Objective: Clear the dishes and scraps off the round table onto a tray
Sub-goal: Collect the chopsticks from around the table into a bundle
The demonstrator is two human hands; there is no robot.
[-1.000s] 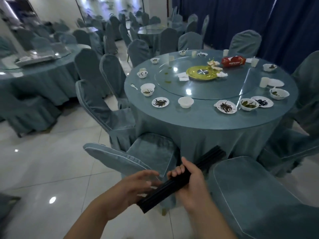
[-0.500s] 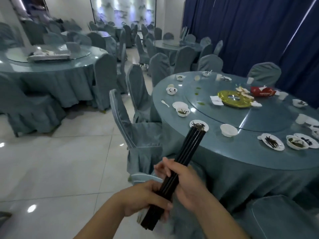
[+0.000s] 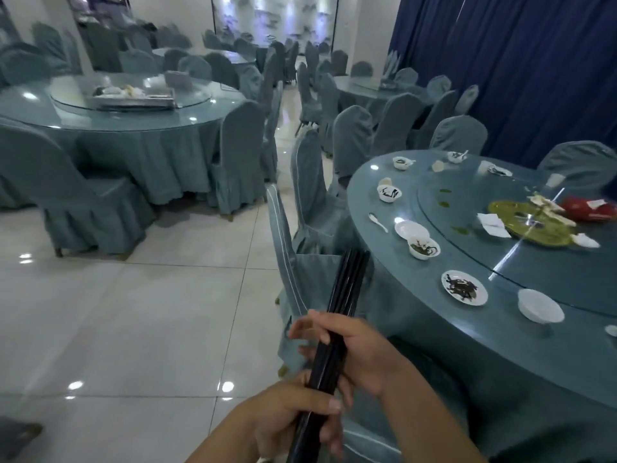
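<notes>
A bundle of black chopsticks (image 3: pixel 344 295) stands almost upright in front of me. My left hand (image 3: pixel 293 416) grips its lower part and my right hand (image 3: pixel 354 349) holds it higher up. To the right is the round table (image 3: pixel 384 195) with a blue cloth. On it lie small white bowls (image 3: pixel 423 248), a plate with dark scraps (image 3: pixel 464 287), an empty white bowl (image 3: pixel 540 305), a white spoon (image 3: pixel 378 222), a yellow-green platter (image 3: pixel 531 223), napkins (image 3: pixel 493 224) and a red packet (image 3: pixel 591 208). A metal tray (image 3: pixel 133 99) with items sits on the far left table.
Covered chairs (image 3: pixel 300 262) ring the round table, one right beside the chopsticks. Another covered round table (image 3: pixel 133 135) with chairs stands at left. Shiny tiled floor (image 3: pixel 133 312) lies between them. Dark blue curtains (image 3: pixel 517 68) hang at the back right.
The view has swung left, so the dirty table now lies at the right edge. The chopstick bundle has turned more upright, still held in both hands.
</notes>
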